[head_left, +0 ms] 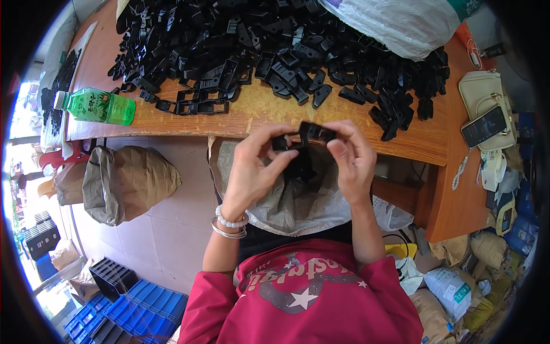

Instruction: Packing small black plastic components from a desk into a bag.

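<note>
Above an open white woven sack [326,221], both hands hold black moulded plastic parts. My left hand [246,169], with a white bead bracelet and bangles at its wrist, pinches one side between thumb and fingers. My right hand [356,166] has its thumb and fingers closed on a black plastic part [314,132] close to the left fingertips. Whether this is one piece or two pieces touching, I cannot tell. More black shapes lie in the sack below. Across the wooden table [258,117] spreads a large heap of similar black parts [229,34].
A green bottle [103,107] lies on its side at the table's left edge. On the right are a cream handbag [480,92] and a phone [484,126]. A brown sack [132,180] and blue crates [146,309] stand on the floor at left; filled bags [450,292] crowd the right.
</note>
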The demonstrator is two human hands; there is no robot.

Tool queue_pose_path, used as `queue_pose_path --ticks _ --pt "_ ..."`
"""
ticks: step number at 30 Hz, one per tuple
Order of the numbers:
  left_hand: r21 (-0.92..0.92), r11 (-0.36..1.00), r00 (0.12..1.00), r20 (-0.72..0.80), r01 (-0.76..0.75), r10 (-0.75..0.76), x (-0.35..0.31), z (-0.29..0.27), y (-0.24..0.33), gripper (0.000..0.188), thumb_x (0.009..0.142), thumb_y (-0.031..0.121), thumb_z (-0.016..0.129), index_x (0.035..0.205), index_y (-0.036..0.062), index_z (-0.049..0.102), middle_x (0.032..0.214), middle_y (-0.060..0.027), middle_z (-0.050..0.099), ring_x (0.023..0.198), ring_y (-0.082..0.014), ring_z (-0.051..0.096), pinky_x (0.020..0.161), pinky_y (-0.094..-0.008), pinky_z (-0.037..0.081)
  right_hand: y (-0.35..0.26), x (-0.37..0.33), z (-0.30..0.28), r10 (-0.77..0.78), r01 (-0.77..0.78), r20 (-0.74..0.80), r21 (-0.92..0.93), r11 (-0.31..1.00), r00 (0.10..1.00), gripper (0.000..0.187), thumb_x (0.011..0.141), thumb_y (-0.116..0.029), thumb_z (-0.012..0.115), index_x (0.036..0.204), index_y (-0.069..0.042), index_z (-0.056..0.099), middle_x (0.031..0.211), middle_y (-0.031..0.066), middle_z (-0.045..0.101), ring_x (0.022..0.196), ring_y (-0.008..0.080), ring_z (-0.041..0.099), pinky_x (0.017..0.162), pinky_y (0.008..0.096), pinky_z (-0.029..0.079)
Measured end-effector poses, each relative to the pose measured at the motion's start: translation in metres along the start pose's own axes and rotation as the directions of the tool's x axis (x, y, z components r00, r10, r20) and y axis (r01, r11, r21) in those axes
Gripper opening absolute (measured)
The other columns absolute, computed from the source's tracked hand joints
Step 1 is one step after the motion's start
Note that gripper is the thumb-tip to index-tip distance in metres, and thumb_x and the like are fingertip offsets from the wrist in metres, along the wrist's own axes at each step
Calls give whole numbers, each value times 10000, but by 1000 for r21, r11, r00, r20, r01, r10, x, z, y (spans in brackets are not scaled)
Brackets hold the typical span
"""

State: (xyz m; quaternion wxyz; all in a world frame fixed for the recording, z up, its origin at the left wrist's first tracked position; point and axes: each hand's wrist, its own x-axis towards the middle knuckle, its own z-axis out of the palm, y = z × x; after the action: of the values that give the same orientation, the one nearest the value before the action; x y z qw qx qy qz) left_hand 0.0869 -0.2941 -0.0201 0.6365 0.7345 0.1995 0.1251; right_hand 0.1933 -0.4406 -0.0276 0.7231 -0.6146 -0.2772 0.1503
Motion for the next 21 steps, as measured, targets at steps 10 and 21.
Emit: queue_pose_path --ticks 10,21 --pt "-225 971 996 59 77 -66 -2 9 14 298 837 -30 664 1130 -39 612 929 -83 678 766 -90 674 650 -211 521 5 -4 2 -17 37 104 -198 980 994 201 875 -147 670 1033 -24 649 980 66 592 806 157 562 715 246 436" --pt "300 878 913 -49 -374 405 28 -10 11 256 799 46 730 1031 8 629 940 -102 663 770 -195 666 661 -289 524 -5 4 -21 86 -2 269 -299 954 959 184 814 -37 687 996 -21 673 955 73 627 748 157 565 651 258 444"
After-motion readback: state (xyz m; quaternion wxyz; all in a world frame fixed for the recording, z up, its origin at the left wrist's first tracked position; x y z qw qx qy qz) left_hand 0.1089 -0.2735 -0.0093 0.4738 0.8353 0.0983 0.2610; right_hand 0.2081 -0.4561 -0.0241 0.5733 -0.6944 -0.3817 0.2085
